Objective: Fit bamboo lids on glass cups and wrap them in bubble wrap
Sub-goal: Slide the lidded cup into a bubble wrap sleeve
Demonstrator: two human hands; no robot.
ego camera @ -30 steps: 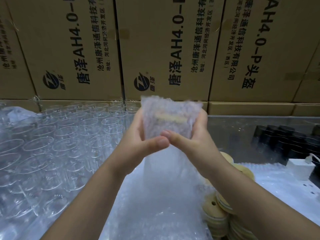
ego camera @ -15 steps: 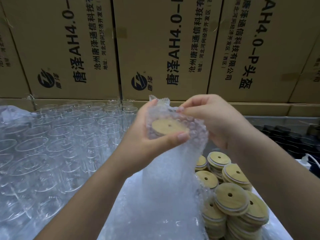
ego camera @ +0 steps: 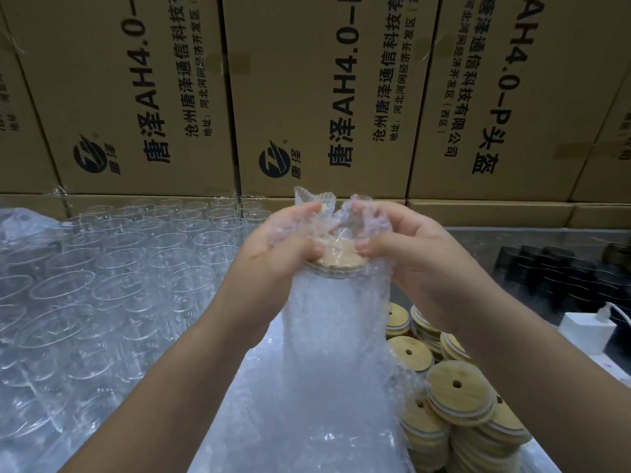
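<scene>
A glass cup wrapped in bubble wrap stands upright in front of me, and its bamboo lid shows at the top. My left hand grips the left side of the wrap's loose top with curled fingers. My right hand grips the right side the same way. Both thumbs press the crumpled wrap down onto the lid. More bubble wrap lies flat under the cup.
Several bare glass cups fill the left side. Stacks of bamboo lids with centre holes lie at the lower right. Black lids and a white charger sit at the far right. Cardboard boxes wall off the back.
Both hands have come together on top of the cup. The open wrap end that showed the lid is now bunched and pushed down over it.
</scene>
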